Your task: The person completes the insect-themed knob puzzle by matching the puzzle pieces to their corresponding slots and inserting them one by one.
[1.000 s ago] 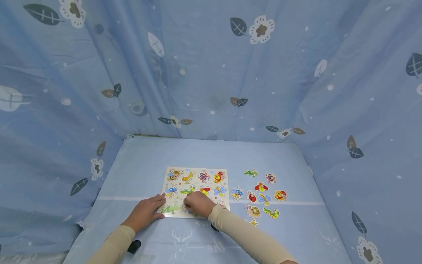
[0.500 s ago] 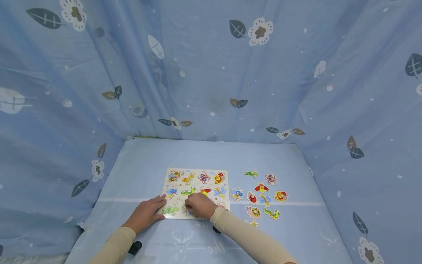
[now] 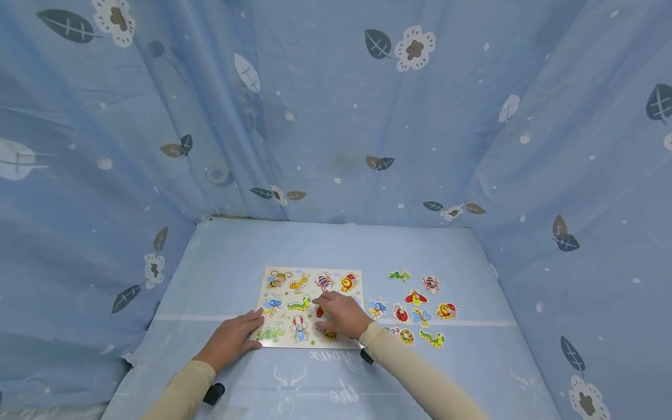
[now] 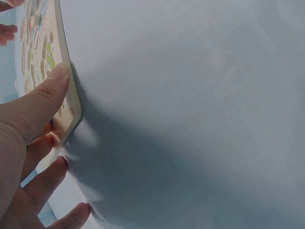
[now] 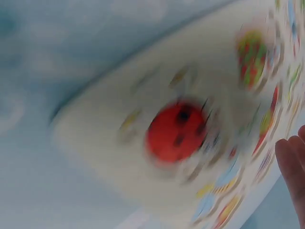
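A wooden peg puzzle board (image 3: 338, 274) printed with insects lies flat on the table. My left hand (image 3: 228, 338) rests at its near left corner. In the left wrist view the thumb (image 4: 45, 93) lies on the board's top near the edge, and the other fingers spread along the side. A beetle piece (image 3: 299, 328) with a knob sits in the bottom row. My right hand (image 3: 343, 315) hovers over the board's right part, thumb and fingers apart around nothing, hiding some pictures. The right wrist view, blurred, shows a printed ladybug (image 5: 176, 132) and a few right-hand fingers (image 5: 291, 164).
Several loose knobbed insect pieces lie right of the board, among them a green caterpillar (image 3: 432, 339), a red ladybug (image 3: 401, 314) and a purple spider (image 3: 431, 284). A blue patterned cloth covers the table (image 3: 336, 239), and a curtain (image 3: 336, 116) surrounds it.
My right hand has let go of the beetle piece and moved right across the board, its fingers spreading. The beetle now shows in the bottom row. My left hand stays in place.
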A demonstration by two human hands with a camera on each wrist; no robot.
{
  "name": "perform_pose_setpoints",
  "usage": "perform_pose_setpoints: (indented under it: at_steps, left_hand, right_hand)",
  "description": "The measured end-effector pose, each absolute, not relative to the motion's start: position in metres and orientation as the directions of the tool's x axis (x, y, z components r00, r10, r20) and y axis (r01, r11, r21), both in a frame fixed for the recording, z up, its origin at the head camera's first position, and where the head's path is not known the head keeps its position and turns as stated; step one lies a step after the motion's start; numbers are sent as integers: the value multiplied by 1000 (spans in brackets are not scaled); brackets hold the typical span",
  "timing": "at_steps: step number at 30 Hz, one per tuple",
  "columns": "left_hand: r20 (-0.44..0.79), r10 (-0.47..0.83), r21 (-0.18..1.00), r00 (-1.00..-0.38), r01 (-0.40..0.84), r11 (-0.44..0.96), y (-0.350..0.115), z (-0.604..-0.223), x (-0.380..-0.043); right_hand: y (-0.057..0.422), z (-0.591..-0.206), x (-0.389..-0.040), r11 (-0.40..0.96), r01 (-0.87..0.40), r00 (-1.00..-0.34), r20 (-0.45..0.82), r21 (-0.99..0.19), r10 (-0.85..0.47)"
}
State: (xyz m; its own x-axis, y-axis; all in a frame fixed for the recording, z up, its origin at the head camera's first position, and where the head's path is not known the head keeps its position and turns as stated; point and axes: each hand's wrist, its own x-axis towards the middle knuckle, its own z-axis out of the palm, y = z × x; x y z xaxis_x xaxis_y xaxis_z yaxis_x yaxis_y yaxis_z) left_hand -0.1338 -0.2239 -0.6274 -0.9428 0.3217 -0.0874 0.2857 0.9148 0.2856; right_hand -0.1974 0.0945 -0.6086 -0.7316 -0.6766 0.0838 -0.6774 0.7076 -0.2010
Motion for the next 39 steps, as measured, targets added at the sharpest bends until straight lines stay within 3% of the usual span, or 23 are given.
perform_pose_setpoints:
  at_steps: [9,18,30,39]
  left_hand:
    - [-91,322,287,-942,285,915,-226,-628,-136]
    - [-78,331,281,-940,298,912,-229,-626,-137]
    - [-95,319,274,-943,284,919,-226,-626,-136]
    - [-103,320,282,-942,281,917,-222,-626,-134]
  right_hand:
    - [155,-604,-207,810,-540,-837,43,-229,-546]
    - [200,-607,-208,868,-429,-899,21,-252,-438]
    - [228,-619,-209,902,-363,-927,-11,-235,-376]
    - [227,-621,-212,889,-371,-912,-76,-269,-403]
